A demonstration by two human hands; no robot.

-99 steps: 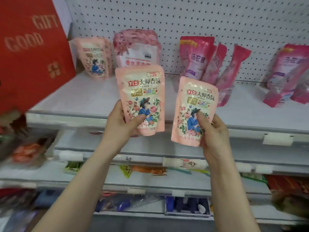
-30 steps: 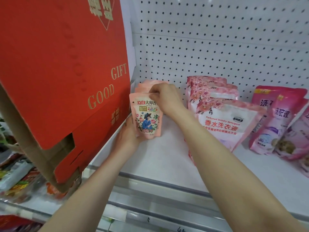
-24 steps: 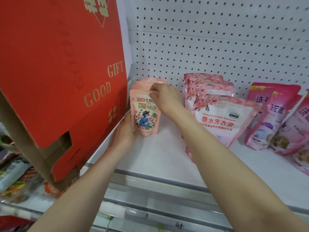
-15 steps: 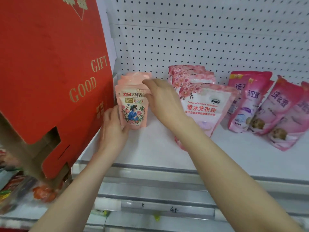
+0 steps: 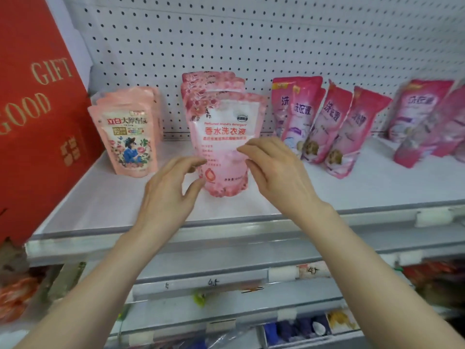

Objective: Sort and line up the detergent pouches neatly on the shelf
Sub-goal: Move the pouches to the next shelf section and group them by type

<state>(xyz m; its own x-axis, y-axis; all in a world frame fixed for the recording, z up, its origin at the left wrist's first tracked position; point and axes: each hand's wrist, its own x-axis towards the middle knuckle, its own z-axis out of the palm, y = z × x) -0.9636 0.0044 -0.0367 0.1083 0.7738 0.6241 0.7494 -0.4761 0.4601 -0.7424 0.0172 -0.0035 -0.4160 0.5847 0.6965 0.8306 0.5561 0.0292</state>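
Head view | left hand (image 5: 171, 195) and right hand (image 5: 279, 177), fingers spread and holding nothing, are flanking the big flowered pouch (image 5: 226, 137) right of the red box (image 5: 37, 137) | likely about to square it with its row.

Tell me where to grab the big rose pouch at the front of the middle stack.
Take the front pouch by its two side edges, about mid-height, coming straight from the front. Its broad face is toward you and it leans back on the pouches behind, so the back is probably hard to reach. Your left hand and right hand are open on either side.
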